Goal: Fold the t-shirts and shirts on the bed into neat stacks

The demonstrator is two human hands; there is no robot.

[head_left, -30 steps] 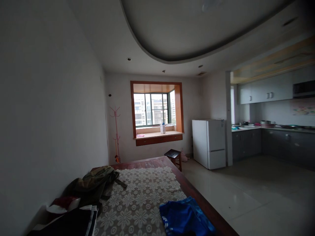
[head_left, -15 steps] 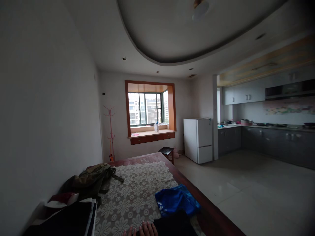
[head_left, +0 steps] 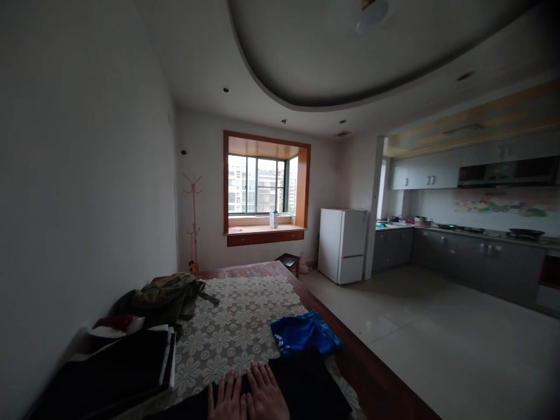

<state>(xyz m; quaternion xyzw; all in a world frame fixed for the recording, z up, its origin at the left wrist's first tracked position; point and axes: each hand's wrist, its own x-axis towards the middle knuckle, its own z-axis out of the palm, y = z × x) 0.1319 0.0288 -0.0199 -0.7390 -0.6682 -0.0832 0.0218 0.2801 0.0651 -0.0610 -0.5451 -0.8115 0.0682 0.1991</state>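
The left hand (head_left: 226,399) and right hand (head_left: 265,393), out of view a second ago, lie palm-down with fingers slightly spread on a flat black cloth (head_left: 308,384), seemingly the thing being worked, over white floral lace (head_left: 249,298) near the right edge of the reddish-brown wooden worktop (head_left: 362,366), beside shiny blue fabric (head_left: 301,335).

we are in a home, by its look a living room open to a kitchen (head_left: 437,254). ahead of our left hand (head_left: 226,399) and right hand (head_left: 265,392) stretches a wooden table (head_left: 356,364) under a flowered lace cloth (head_left: 231,318), with a backpack (head_left: 170,291) on it to their left. far ahead of our hands we see a wood-framed bay window (head_left: 265,185), with a pink coat stand (head_left: 195,213) left of them and a white fridge (head_left: 343,245) right of them. farther right we make out grey cabinets (head_left: 476,262), a range hood (head_left: 507,172) and a pan (head_left: 526,233).
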